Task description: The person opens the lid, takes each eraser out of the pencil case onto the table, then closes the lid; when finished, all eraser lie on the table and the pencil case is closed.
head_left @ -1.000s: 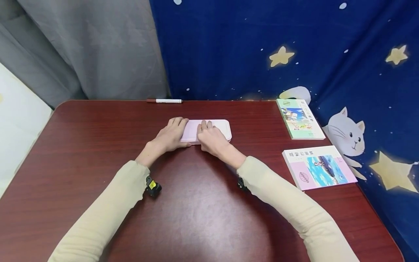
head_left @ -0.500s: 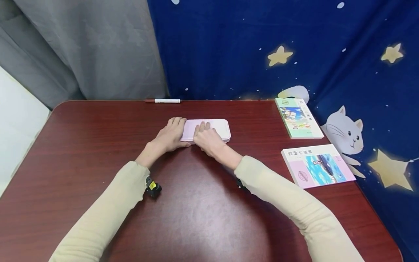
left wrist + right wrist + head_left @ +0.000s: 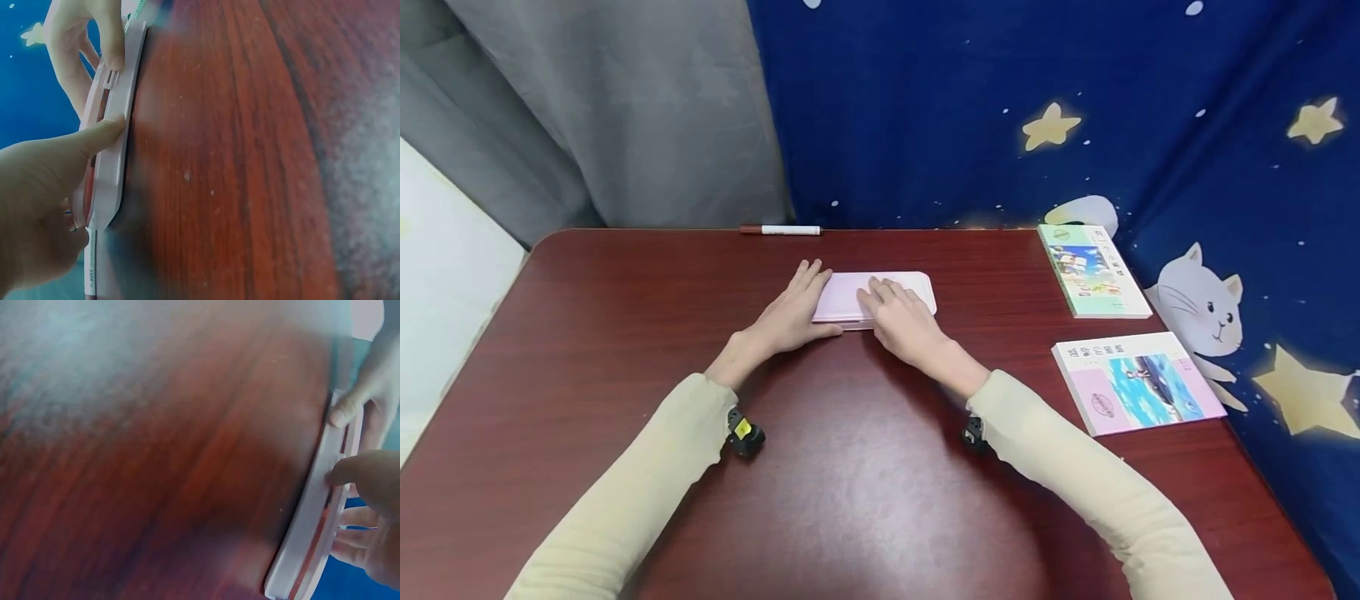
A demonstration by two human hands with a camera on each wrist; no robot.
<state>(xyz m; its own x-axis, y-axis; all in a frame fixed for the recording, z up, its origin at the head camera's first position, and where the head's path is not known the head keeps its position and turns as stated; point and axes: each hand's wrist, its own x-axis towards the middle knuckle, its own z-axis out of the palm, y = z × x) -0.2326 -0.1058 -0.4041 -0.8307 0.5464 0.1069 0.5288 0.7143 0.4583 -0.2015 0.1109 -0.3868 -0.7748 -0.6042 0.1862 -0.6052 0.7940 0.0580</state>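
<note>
A pale pink pencil case (image 3: 842, 297) lies flat on the dark red table, its long side facing me. My left hand (image 3: 784, 318) grips the left end, thumb on the front wall and fingers over the top. On the middle of the lid rest the fingers of my right hand (image 3: 908, 323); its thumb presses the front wall near a small clasp, as the left wrist view shows. Both wrist views reveal a narrow gap between the lid (image 3: 317, 565) and the base (image 3: 111, 181). The inside is mostly hidden.
A marker (image 3: 781, 230) lies along the table's far edge. Two books, one green and white (image 3: 1093, 271) and one pink and white (image 3: 1138, 383), lie at the right edge. Behind the table (image 3: 865, 467) hang a grey curtain (image 3: 670, 108) and a blue starry one (image 3: 910, 108).
My right hand first shifts slightly left, then back right, and its fingers loosen from a tighter curl. The left fingers spread a little at the case's end. The case stays in place.
</note>
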